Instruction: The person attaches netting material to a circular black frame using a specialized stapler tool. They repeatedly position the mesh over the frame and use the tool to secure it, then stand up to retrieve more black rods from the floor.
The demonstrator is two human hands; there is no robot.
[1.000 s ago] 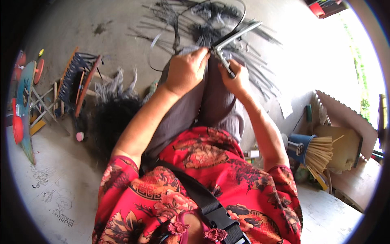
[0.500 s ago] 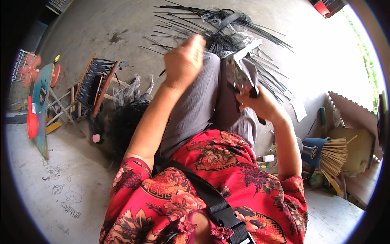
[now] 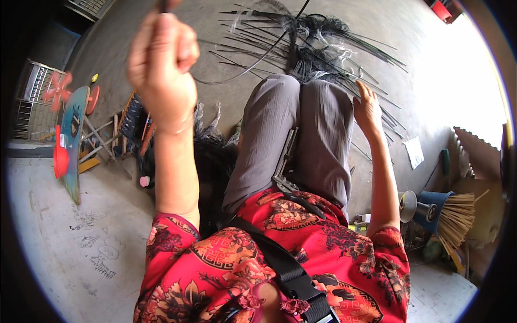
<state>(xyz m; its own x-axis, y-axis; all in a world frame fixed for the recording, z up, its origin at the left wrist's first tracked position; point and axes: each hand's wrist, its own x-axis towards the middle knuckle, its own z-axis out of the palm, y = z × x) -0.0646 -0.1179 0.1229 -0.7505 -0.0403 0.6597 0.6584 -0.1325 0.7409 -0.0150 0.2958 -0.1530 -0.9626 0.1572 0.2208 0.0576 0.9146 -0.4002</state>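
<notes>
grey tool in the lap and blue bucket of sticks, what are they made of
Long grey tool: probably dull metal, given its pale-edged, rigid look. Blue round bucket: likely smooth plastic, evenly coloured. Thin straw-coloured sticks: matte, so perhaps wood or bamboo.

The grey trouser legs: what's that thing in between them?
In the head view, a metal tool lies between the grey trouser legs, its dark end on the red shirt.

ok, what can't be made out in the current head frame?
Head view:
Dark piece: cut off by the top edge, lower part hidden by the blurred left hand.
Thin dark strand: cut off by the top edge.
Pale sticks: inner ends hidden by the blue bucket.
Bright opening: washed out.
</notes>
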